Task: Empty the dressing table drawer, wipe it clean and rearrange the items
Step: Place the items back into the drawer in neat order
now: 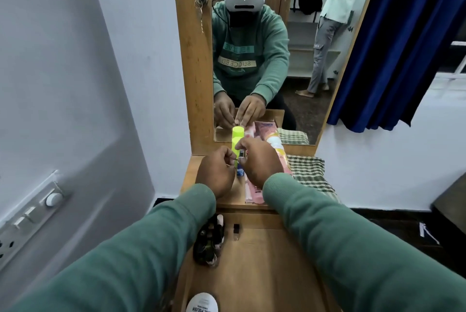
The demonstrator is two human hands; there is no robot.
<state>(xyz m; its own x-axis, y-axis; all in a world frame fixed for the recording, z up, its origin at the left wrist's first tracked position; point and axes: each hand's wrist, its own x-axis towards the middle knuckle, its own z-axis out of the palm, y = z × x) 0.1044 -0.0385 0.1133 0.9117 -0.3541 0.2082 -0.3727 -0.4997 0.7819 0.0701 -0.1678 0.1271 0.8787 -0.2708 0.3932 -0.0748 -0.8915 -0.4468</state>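
My left hand and my right hand meet over the dressing table top, fingertips pinched together on a small silver-capped bottle with a blue base. It sits right in front of a neon green bottle that stands by the mirror. Pink tubes and packets lie beside my right hand. Below, the wooden drawer is pulled out; several dark nail polish bottles cluster at its left, with a small dark item next to them.
A checked cloth lies on the right of the table top. A white round lid marked nail polish shows at the drawer's near edge. The mirror reflects me and another person. A switch panel is on the left wall, a blue curtain at right.
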